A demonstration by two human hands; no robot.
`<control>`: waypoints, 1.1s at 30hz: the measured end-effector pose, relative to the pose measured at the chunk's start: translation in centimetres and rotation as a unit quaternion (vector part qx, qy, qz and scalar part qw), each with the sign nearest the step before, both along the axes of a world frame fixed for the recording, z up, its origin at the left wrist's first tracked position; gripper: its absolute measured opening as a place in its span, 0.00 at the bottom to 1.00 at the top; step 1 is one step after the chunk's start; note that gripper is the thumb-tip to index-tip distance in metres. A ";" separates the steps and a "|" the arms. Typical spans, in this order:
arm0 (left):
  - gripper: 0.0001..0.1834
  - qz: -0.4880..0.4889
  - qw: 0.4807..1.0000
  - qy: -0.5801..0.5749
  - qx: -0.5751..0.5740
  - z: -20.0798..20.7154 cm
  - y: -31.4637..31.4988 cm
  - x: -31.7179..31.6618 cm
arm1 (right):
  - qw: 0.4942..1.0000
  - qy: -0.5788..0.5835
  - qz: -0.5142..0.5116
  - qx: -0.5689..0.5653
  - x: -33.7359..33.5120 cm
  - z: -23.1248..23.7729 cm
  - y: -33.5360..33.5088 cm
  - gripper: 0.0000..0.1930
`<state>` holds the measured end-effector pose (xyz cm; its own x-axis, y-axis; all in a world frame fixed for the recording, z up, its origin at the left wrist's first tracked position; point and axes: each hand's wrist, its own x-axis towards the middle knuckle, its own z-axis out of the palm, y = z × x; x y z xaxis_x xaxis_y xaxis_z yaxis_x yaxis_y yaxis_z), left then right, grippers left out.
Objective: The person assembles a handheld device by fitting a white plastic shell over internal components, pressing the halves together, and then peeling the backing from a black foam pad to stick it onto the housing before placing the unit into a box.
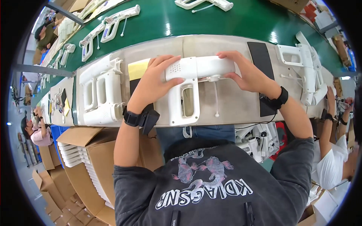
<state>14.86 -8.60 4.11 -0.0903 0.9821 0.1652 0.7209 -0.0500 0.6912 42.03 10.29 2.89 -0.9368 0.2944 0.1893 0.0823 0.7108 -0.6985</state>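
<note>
A white plastic gun-shaped housing [190, 69] with a loop handle lies across the beige work mat [233, 105] in front of me. My left hand [156, 81] is closed on its left end, thumb near the top of the handle and fingers over the far side. My right hand [249, 75] grips the rounded right end between thumb and fingers. Below the barrel, between handle and right hand, a small white part shows in a gap. From it a thin white cord [217, 100] with a small tip hangs toward me. The inside of the housing is mostly hidden.
Several white housing shells [102, 90] lie at left, more white housings [303, 71] at right. Beyond runs a green conveyor belt [215, 22] carrying similar units. Black pads and yellow paper [138, 70] lie on the mat. Cardboard boxes [100, 154] stand lower left; a co-worker's hand [330, 100] is at right.
</note>
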 end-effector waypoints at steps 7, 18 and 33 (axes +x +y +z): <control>0.31 0.018 0.999 0.008 -0.027 -1.8 0.1 1.3 | 0.999 0.004 0.018 -0.040 0.2 -2.6 1.0 0.32; 0.31 0.027 0.999 0.028 -0.017 -1.1 0.1 2.0 | 0.999 -0.001 0.011 -0.047 0.1 -2.5 1.0 0.35; 0.31 0.049 0.998 0.008 -0.051 -2.9 0.1 2.3 | 1.000 -0.006 0.019 0.009 -0.8 -3.2 1.3 0.37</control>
